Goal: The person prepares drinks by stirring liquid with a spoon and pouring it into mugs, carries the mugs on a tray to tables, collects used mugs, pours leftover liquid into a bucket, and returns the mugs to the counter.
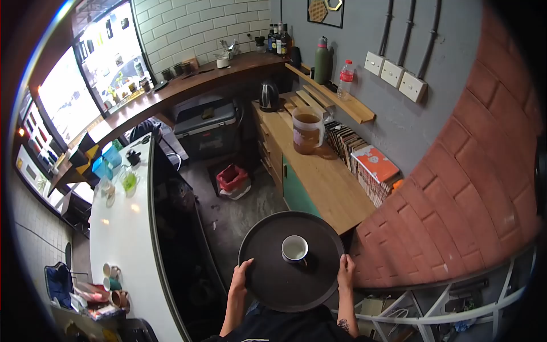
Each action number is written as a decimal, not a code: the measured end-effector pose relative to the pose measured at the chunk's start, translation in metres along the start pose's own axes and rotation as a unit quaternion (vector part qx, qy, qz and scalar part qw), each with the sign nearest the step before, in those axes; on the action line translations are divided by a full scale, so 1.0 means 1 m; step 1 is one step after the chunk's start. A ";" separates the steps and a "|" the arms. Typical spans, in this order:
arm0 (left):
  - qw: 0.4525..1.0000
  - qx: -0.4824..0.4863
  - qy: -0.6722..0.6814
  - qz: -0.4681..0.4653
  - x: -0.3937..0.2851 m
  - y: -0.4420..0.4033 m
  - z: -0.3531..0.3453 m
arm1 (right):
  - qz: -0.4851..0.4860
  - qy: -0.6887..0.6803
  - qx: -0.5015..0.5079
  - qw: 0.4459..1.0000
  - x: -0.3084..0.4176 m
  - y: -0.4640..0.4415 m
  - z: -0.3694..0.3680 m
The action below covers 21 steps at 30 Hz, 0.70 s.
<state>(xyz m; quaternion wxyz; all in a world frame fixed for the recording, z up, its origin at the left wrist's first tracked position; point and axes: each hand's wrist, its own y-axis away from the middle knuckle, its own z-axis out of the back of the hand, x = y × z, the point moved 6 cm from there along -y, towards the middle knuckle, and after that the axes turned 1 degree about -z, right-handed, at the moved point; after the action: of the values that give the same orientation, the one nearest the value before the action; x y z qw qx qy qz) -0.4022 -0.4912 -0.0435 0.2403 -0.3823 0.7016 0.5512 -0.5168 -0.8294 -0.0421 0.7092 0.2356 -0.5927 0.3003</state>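
Note:
My left hand grips the left edge of a round dark tray, and my right hand grips its right edge. The tray is held roughly level in front of my body. A small white cup stands upright on it, a little right of the middle, with its handle toward the lower right. The cup's inside looks pale; whether it holds liquid is too unclear to tell. Neither hand touches the cup.
Ahead, a wooden cabinet carries a jug of brown liquid, a kettle and a row of books. A white counter with cups runs along the left. A red-lined bin stands on the floor; brick wall at right.

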 end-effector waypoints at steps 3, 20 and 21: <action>1.000 0.020 -0.008 0.013 -0.018 -0.058 -0.021 | -0.020 0.007 -0.012 1.000 -0.016 -0.041 -0.014; 0.964 0.164 -0.180 0.107 -0.079 -0.322 -0.188 | -0.274 -0.006 -0.241 0.931 -0.094 -0.168 -0.066; 0.962 0.170 -0.184 0.109 -0.069 -0.337 -0.191 | -0.282 0.016 -0.255 0.925 -0.100 -0.169 -0.066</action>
<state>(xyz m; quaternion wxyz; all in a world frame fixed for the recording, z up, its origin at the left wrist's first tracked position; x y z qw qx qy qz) -0.0753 -0.6888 -0.1375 0.3652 -0.1495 0.7663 0.5070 -0.3629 -0.9186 -0.1492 0.8102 0.1992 -0.5469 -0.0700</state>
